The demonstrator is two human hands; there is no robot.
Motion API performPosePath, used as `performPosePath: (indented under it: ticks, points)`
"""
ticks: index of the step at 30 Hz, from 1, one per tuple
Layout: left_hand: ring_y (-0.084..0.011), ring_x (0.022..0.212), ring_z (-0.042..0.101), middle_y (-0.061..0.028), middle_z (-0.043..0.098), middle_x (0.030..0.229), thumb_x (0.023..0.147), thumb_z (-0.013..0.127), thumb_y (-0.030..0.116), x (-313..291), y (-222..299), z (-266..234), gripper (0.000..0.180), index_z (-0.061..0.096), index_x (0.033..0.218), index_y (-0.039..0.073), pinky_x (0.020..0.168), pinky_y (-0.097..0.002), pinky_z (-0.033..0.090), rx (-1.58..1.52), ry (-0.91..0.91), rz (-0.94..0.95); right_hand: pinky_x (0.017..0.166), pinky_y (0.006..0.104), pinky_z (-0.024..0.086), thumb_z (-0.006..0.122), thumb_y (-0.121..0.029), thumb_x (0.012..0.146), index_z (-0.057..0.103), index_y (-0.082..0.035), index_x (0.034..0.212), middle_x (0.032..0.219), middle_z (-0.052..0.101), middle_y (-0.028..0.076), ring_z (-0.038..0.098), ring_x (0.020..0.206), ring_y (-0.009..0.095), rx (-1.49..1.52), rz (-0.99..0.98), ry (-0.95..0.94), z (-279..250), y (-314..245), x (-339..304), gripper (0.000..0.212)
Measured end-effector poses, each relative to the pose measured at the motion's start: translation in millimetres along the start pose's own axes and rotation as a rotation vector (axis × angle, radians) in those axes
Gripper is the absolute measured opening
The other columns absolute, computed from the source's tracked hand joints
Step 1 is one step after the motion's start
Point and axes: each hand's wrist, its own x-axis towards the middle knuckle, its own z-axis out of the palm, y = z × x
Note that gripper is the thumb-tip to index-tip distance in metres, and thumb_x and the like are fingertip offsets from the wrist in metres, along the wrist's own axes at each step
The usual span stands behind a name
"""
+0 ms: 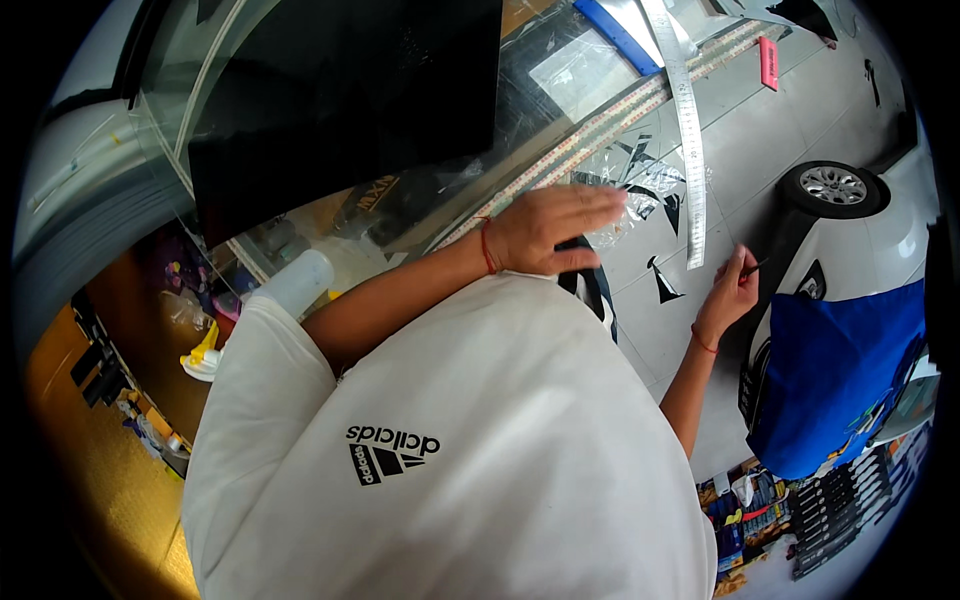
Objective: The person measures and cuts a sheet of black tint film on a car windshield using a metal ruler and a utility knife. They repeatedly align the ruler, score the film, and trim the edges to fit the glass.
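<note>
A thin dark tool [758, 266], too small to make out fully, is pinched between thumb and fingers of the right hand [733, 288], out over the tiled floor [745, 150]; the left hand [545, 230] is open, fingers straight and thumb apart, near the edge of the glass counter [525, 100]; a black sheet [350, 100] lies on the counter; a steel ruler [690, 160] juts past the counter's edge; black scraps [662, 287] lie on the floor.
</note>
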Motion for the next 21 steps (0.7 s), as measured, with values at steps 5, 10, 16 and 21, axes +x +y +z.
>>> performPosePath:
  ticks: [5,10,16,21]
  points:
    - [-0.0413,0.153,0.03,-0.0289,0.033,0.163,0.101,0.059,0.047,-28.7,-19.6,-19.5,0.074,0.043,0.153,-0.004,0.123,-0.0547,0.021,0.657,0.4,-0.486,0.053,0.018,0.032,0.056,-0.019,0.109,0.069,-0.001,0.121,0.074,0.058,-0.003,0.043,0.058,0.001,0.118,0.037,-0.365,63.5,-72.3,-15.8,0.026]
    - [-0.0355,0.147,0.038,-0.0255,0.038,0.157,0.098,0.057,0.061,-19.1,15.5,35.4,0.081,0.044,0.153,0.004,0.119,-0.0614,0.024,0.365,0.002,-0.27,0.057,0.0201,0.04,0.049,-0.022,0.111,0.068,0.001,0.122,0.08,0.061,0.0,0.049,0.063,0.003,0.19,0.086,-0.772,134.2,-128.2,-42.7,0.031]
    - [-0.0113,0.087,0.068,-0.0107,0.075,0.089,0.101,0.066,0.037,-32.3,51.0,20.3,0.038,0.075,0.105,0.001,0.082,-0.0336,0.053,-0.625,-0.039,-0.622,0.062,0.028,0.047,0.057,-0.029,0.106,0.072,0.001,0.113,0.078,0.066,0.004,0.059,0.067,0.011,0.046,0.028,-0.941,202.6,-117.3,-34.8,0.034]
    - [-0.0107,0.077,0.068,-0.0077,0.075,0.084,0.101,0.068,0.023,-79.6,20.1,-27.9,0.027,0.075,0.101,-0.003,0.074,-0.0263,0.054,-0.395,0.375,-0.809,0.069,0.0421,0.054,0.073,-0.037,0.089,0.075,0.001,0.093,0.074,0.071,0.017,0.071,0.073,0.032,-0.409,-0.317,-0.898,233.8,-104.7,-48.1,0.039]
